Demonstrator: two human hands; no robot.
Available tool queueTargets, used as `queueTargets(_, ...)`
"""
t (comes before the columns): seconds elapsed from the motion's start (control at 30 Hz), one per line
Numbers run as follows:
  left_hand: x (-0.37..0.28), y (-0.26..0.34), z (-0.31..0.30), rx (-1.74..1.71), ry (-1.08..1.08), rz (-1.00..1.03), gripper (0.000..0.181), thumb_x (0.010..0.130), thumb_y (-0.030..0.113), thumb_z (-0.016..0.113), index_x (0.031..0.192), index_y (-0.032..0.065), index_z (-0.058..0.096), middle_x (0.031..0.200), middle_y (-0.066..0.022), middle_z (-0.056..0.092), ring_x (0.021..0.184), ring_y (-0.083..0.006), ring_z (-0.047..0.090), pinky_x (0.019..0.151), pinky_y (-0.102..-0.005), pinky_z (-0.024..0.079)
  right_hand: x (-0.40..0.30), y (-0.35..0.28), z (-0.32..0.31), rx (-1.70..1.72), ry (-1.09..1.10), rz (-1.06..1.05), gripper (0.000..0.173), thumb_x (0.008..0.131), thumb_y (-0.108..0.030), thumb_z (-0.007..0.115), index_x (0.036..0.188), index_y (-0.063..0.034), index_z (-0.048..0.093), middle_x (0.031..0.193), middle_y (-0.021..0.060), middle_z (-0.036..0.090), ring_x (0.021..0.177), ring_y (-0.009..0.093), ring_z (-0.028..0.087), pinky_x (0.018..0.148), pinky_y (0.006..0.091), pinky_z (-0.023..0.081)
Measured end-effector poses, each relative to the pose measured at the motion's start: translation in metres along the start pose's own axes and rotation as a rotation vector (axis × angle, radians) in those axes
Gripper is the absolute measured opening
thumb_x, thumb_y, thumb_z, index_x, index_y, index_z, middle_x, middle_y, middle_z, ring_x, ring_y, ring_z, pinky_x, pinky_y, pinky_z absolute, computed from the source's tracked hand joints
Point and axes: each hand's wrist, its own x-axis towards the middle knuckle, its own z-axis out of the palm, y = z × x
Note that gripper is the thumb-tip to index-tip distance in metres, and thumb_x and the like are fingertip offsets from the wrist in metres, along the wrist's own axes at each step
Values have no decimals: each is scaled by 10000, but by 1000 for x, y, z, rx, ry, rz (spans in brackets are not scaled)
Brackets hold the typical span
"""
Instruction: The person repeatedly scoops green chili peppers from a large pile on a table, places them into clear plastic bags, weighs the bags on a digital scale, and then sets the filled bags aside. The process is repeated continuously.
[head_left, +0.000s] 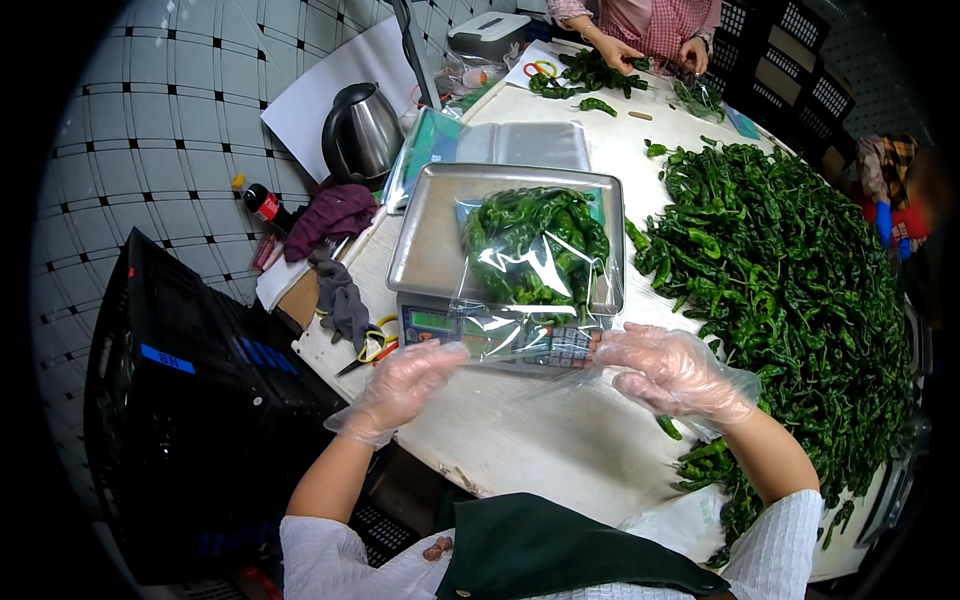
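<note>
A clear plastic bag (495, 330) of green peppers (536, 240) lies on the metal pan (427, 251) of a digital scale, its mouth towards me. My left hand (409, 386), in a clear disposable glove, has its fingertips at the bag's near left corner. At the near right corner my right hand (664, 371), gloved the same way, has hold of the film, its thumb below the fingers. Between the hands the film stretches over the scale's display (433, 320) and keypad (562, 345). Glare on the film hides part of the peppers.
A large heap of green peppers (772, 300) covers the table's right side. Scissors (371, 345) and grey gloves (341, 292) lie left of the scale. A black crate (202, 420) stands at left, a kettle (364, 131) behind. Across the table a person's hands (619, 54) handle peppers.
</note>
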Motion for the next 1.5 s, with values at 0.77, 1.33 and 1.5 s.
queueTargets(0.77, 126, -18, 7, -81, 360, -736, 114, 849, 136, 565, 784, 45, 541, 612, 2, 510, 549, -107, 484, 513, -252, 411, 82, 95, 10, -84, 181, 1034, 400, 848, -437, 550, 885, -52, 648, 861, 200, 660, 794, 356, 641, 760, 436, 492)
queueTargets(1.33, 148, -18, 36, -499, 467, -653, 854, 845, 269, 669, 1447, -56, 159, 1258, -267, 507, 1145, -318, 532, 936, -373, 445, 101, 67, 35, 299, 428, 837, 530, 829, -315, 648, 1151, 87, 522, 966, 247, 641, 861, 331, 647, 773, 407, 517)
queueTargets(1.5, 130, -1, 36, -932, 452, -525, 741, 796, 79, 687, 1385, -70, 263, 1091, -131, 599, 944, -191, 611, 812, -328, 530, 65, 41, 31, 782, 599, 735, 720, 728, -231, 695, 1301, 111, 422, 1221, 295, 526, 1117, 333, 546, 972, 380, 421)
